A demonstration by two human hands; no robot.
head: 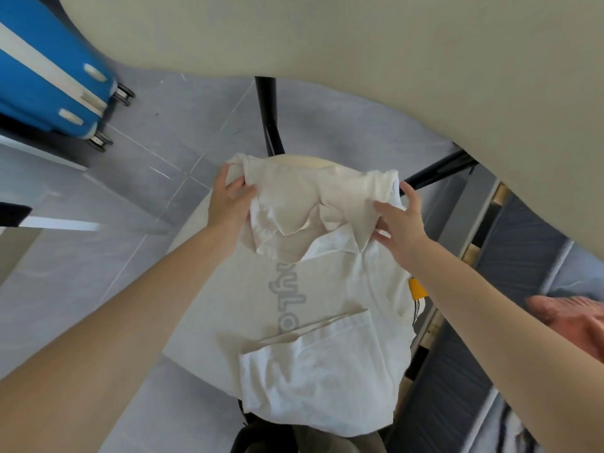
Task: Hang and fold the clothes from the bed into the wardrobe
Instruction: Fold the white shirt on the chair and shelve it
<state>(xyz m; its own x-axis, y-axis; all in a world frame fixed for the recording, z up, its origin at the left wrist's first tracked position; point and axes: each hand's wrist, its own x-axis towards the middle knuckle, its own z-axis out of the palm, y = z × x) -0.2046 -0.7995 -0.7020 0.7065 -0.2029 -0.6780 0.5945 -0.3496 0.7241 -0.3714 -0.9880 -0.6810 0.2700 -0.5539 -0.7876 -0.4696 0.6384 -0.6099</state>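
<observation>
A white T-shirt (327,338) with grey lettering hangs in front of me, spread over a pale rounded chair back (304,160). My left hand (230,197) pinches the shirt's upper left edge near the collar. My right hand (403,217) grips the upper right edge, fingers spread over the cloth. The top part of the shirt is folded down over itself between both hands. A yellow tag (417,287) shows at the shirt's right side. A sleeve lies folded across the lower front.
A blue wheeled suitcase (49,76) stands at the upper left on the grey tiled floor (114,256). Black chair legs (269,116) run behind the shirt. A beige wall (392,60) fills the top. A dark grey mattress on a slatted frame (523,263) lies at right, with pink cloth (568,325) on it.
</observation>
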